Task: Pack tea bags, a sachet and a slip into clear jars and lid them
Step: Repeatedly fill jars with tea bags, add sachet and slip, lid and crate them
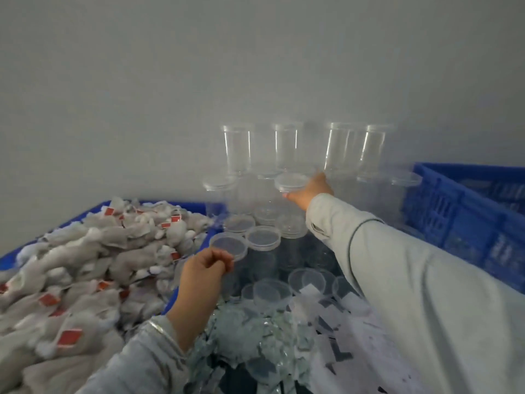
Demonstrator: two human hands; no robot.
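Your right hand [311,189] is stretched far out to the stack of clear jars [287,149] against the wall, and its grip is around a lidded jar [292,182] in the second tier; the thumb lies under the lid's near edge, while the fingers are hidden behind the jar, so you cannot tell exactly how far they wrap. This looks like setting a finished jar onto the stack, or lifting one off it; either way, keep the jar upright, move it straight along its own axis, and avoid nudging the upper row, since those tall jars stand on the lids beneath and would topple easily. Your left hand [207,268] hovers low and near you with its fingers loosely curled, its grip holding nothing that shows, just beside a lidded jar [228,245] in the front row. The tea bags [85,265] are heaped in the blue crate [14,253] to your left, touching your left forearm; the slips [338,314] and the pale sachets [241,336] lie close under your arms, with open jars [271,292] between them and the stack. A second blue crate [454,211] stands to the right.
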